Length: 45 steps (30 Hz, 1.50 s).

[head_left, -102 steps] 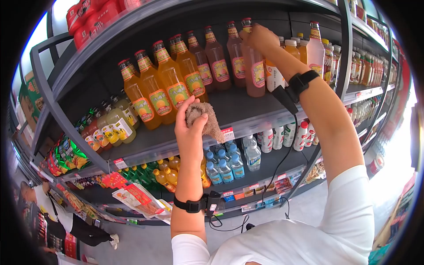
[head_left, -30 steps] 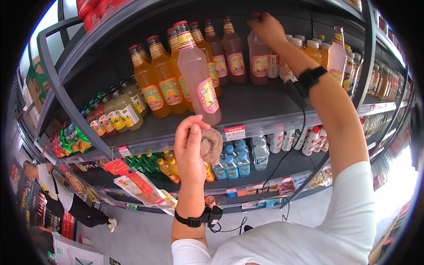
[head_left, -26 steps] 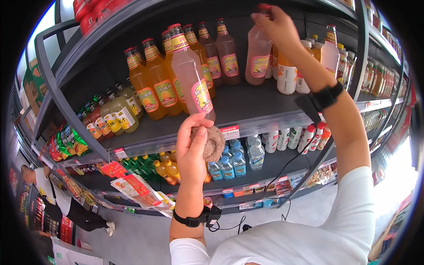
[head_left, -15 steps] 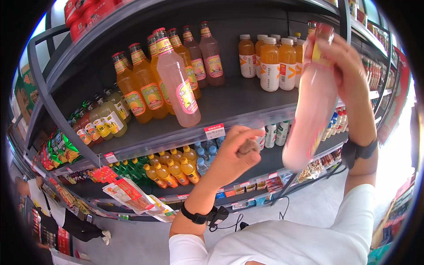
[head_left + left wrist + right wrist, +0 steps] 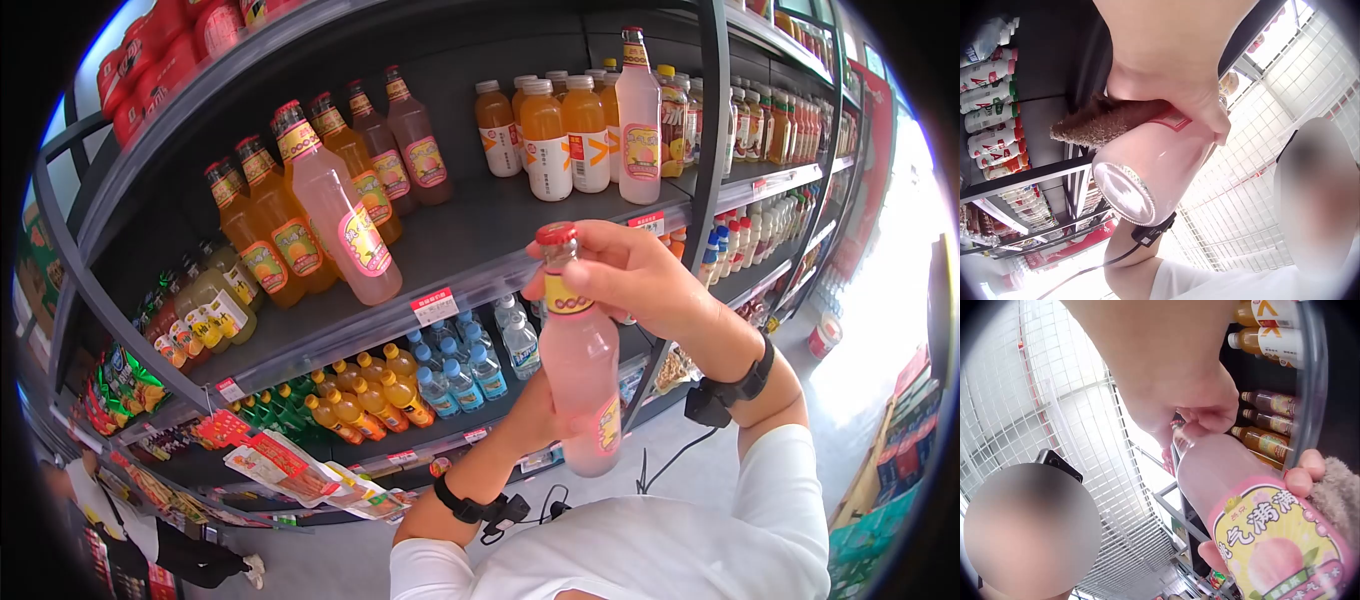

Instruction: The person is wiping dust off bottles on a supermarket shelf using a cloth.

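A pink peach soda bottle (image 5: 578, 365) with a red cap is held upright in front of the shelf, between both hands. My right hand (image 5: 640, 272) grips it at the neck, just under the cap. My left hand (image 5: 1175, 87) holds its lower body, mostly hidden behind the bottle in the head view. A brown fluffy cloth (image 5: 1100, 124) is tucked in the left hand against the glass. The right wrist view shows left fingertips (image 5: 1300, 481) at the label's edge, with the cloth beside them. The bottle's peach label (image 5: 1272, 550) faces that camera.
Another pink bottle (image 5: 345, 215) stands at the shelf's front edge before several orange soda bottles (image 5: 265, 240). White-labelled juice bottles (image 5: 548, 145) and one more pink bottle (image 5: 640, 120) stand to the right. A dark upright post (image 5: 712, 110) divides the shelving. A person (image 5: 120, 510) stands at lower left.
The right hand has lifted the pink bottle off the shelf's back and brought it toward the body. The left hand, with the cloth, has moved right and taken hold of its lower part.
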{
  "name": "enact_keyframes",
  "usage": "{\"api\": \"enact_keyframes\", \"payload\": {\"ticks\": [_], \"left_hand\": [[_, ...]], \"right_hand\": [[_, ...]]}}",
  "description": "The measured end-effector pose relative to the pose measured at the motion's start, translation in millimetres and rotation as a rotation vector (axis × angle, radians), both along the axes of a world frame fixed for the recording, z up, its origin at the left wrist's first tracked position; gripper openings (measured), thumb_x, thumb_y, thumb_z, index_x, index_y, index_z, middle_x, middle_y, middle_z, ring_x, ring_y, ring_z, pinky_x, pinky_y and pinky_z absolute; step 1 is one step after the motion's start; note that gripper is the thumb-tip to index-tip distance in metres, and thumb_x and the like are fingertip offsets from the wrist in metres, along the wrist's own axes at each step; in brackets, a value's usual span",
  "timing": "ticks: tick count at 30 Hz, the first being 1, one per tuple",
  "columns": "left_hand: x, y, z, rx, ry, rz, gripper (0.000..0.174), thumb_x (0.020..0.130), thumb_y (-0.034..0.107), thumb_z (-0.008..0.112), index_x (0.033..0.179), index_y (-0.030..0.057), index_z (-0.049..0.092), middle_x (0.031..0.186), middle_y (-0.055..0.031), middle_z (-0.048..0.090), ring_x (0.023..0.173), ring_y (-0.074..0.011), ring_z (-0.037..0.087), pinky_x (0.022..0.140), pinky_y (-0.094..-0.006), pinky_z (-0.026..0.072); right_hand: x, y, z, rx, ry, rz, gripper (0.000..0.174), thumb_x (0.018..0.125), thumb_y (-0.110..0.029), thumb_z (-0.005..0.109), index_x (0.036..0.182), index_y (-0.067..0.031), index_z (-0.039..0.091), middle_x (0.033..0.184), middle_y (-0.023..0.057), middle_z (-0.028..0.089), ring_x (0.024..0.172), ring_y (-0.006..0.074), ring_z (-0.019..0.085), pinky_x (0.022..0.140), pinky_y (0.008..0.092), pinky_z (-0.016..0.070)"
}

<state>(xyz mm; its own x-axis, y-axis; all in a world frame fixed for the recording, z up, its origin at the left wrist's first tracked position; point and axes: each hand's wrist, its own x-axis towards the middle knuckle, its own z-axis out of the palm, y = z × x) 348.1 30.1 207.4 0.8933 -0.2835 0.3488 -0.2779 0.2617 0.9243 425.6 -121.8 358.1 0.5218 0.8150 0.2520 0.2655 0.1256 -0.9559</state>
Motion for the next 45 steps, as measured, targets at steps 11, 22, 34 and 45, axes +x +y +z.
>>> {"api": "enact_keyframes", "payload": {"ticks": [11,22,34,45], "left_hand": [[-18,23,3,-0.154,-0.558,0.424,0.094,0.06,0.06,0.084,0.127,0.0045,0.049,0.121,-0.008,0.054,0.116,-0.0193,0.05,0.097,-0.0369,0.0435],[-30,36,-3,0.042,-0.612,0.407,0.08,0.064,0.068,0.076,0.114,0.0074,0.063,0.121,-0.0071,0.06,0.133,-0.0298,0.035,0.105,-0.0448,0.0338],[-54,64,-7,0.159,-0.541,0.431,0.081,0.057,0.063,0.084,0.109,0.0052,0.063,0.151,-0.0176,0.03,0.144,-0.0364,0.021,0.113,-0.0516,0.0231],[-71,94,31,-0.118,-0.266,0.515,0.086,0.066,0.05,0.086,0.128,0.0028,0.049,0.128,-0.0185,0.048,0.107,-0.0351,0.063,0.085,-0.0427,0.0574]], "right_hand": [[5,4,-119,-0.043,-0.044,0.168,0.058,0.097,-0.035,0.059,0.141,-0.0007,0.043,0.12,0.009,0.062,0.107,0.0146,0.057,0.093,0.0306,0.0464],[4,19,-116,-0.133,0.22,0.057,0.025,0.088,-0.023,0.067,0.091,-0.0003,0.058,0.08,0.0023,0.061,0.081,0.0082,0.057,0.068,0.0247,0.0474],[94,77,2,-0.167,-1.109,-0.635,0.029,0.089,-0.023,0.061,0.111,-0.0046,0.059,0.11,0.0135,0.063,0.1,0.0296,0.063,0.084,0.0394,0.0506],[187,180,-18,-0.822,-1.388,0.021,0.034,0.09,-0.014,0.049,0.122,-0.0102,0.062,0.123,0.0177,0.061,0.112,0.0354,0.06,0.092,0.0434,0.0488]]}}
